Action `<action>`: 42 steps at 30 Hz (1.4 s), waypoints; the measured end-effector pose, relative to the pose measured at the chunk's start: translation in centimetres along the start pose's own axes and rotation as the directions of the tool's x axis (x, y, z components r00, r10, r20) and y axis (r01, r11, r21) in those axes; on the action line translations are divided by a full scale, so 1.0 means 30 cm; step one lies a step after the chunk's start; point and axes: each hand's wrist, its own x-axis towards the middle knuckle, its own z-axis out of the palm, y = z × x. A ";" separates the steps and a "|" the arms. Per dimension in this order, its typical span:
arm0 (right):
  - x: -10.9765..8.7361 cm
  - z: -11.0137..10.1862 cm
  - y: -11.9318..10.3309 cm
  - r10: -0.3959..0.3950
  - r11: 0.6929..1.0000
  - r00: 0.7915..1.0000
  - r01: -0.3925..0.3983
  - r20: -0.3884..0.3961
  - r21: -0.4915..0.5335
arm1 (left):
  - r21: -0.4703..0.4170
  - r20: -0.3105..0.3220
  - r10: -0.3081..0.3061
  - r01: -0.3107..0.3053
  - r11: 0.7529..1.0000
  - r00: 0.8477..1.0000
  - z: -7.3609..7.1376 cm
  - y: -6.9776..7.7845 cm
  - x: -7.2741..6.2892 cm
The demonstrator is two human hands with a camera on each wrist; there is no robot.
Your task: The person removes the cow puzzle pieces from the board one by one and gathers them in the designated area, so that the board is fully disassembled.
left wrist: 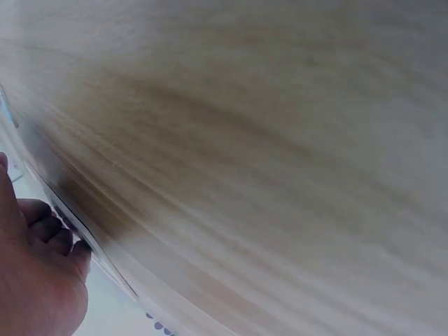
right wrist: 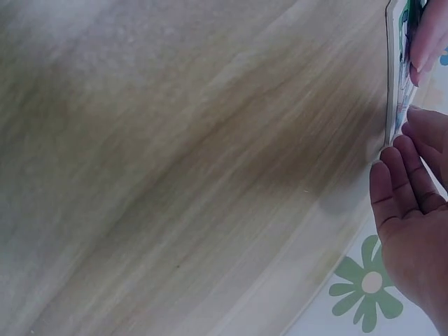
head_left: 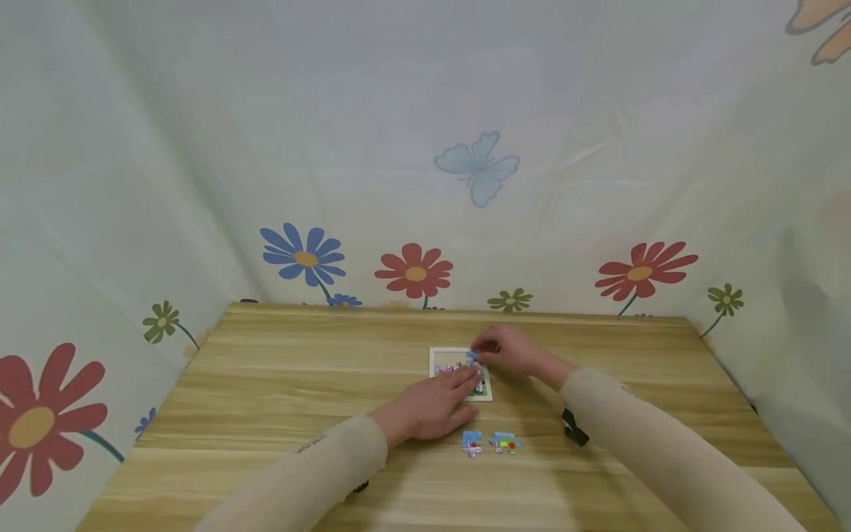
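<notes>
A small white-framed jigsaw puzzle board lies on the wooden table, partly filled with colourful pieces. My left hand rests across its lower part with straight fingers, hiding much of the picture. At the board's upper right corner, my right hand pinches a blue puzzle piece between thumb and fingertips. In the right wrist view, the fingertips of the right hand are right at the board's edge. The left wrist view shows the left hand at the board's side.
Two loose puzzle pieces lie on the table nearer to me: a blue one with a white figure and a blue-green one with a red spot. A flower-printed curtain stands behind the table's far edge and at both sides.
</notes>
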 end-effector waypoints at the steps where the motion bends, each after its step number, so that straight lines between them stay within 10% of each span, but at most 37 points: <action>1: -0.001 0.002 0.001 0.008 1.000 1.000 -0.008 0.000 -0.001 | 0.002 0.000 0.002 -0.002 1.000 1.000 0.001 0.000 -0.001; 42: 0.023 -0.002 -0.015 0.104 0.994 0.993 -0.105 0.048 0.025 | 0.020 -0.001 0.045 -0.045 0.999 0.999 0.005 -0.036 -0.038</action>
